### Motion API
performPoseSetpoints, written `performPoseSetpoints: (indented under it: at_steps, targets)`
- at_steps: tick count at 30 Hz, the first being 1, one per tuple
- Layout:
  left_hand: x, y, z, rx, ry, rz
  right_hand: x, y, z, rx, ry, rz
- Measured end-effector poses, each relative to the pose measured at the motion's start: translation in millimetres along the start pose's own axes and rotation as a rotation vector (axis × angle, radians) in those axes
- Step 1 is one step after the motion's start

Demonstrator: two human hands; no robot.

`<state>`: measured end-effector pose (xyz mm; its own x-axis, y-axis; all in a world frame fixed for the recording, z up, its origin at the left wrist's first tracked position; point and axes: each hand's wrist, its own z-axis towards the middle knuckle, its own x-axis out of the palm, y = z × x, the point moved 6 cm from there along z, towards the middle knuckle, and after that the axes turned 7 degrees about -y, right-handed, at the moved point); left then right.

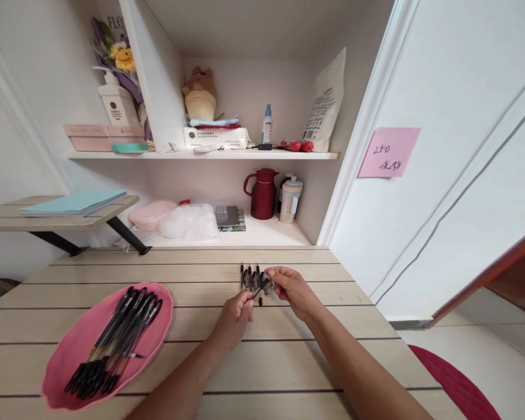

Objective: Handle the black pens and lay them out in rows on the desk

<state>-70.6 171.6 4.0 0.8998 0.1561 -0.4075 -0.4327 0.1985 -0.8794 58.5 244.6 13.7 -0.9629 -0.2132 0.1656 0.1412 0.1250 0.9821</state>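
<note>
Both of my hands are on one black pen (261, 287), which slants up to the right over the table. My left hand (236, 316) pinches its lower end, and my right hand (294, 293) has its fingertips closed at the upper end. Just beyond lies a row of black pens (242, 275), with dark oval pieces (246, 280) among them whose kind I cannot make out. My hands and the held pen partly cover that row. To the left, a pink scalloped tray (163, 344) carries a heap of black capped pens (114, 338).
A small raised stand (100, 220) with blue paper (76, 202) is at the far left. Behind the slatted table (210, 367), shelves hold a red jug (263, 195), a tumbler (291, 200) and a plastic bag (189, 221). A white wall panel borders the right.
</note>
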Motion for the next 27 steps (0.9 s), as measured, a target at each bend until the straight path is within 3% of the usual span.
performPoseSetpoints:
  at_steps: [5, 10, 14, 19, 23, 27]
  targets:
    - [-0.2, -0.6, -0.4, 0.002, -0.002, -0.014, -3.5, -2.1, 0.9, 0.015, -0.038, -0.043]
    - [-0.1, 3.5, 0.5, -0.004, -0.021, -0.015, -0.1, -0.4, 0.5, 0.006, 0.030, 0.004]
    - [-0.4, 4.2, 1.0, -0.010, -0.025, -0.005, -4.8, -1.8, 2.5, 0.006, -0.023, -0.043]
    - [-1.2, 3.5, 1.1, -0.025, -0.038, -0.023, -1.3, -1.6, 2.7, -0.011, 0.029, 0.003]
    - [0.2, 5.1, 0.9, -0.048, -0.023, -0.049, -4.2, -2.5, 2.8, -0.003, -0.027, -0.054]
    - [-0.3, 5.2, 1.3, -0.054, -0.033, -0.070, -1.1, 0.1, 0.3, -0.004, 0.050, -0.024]
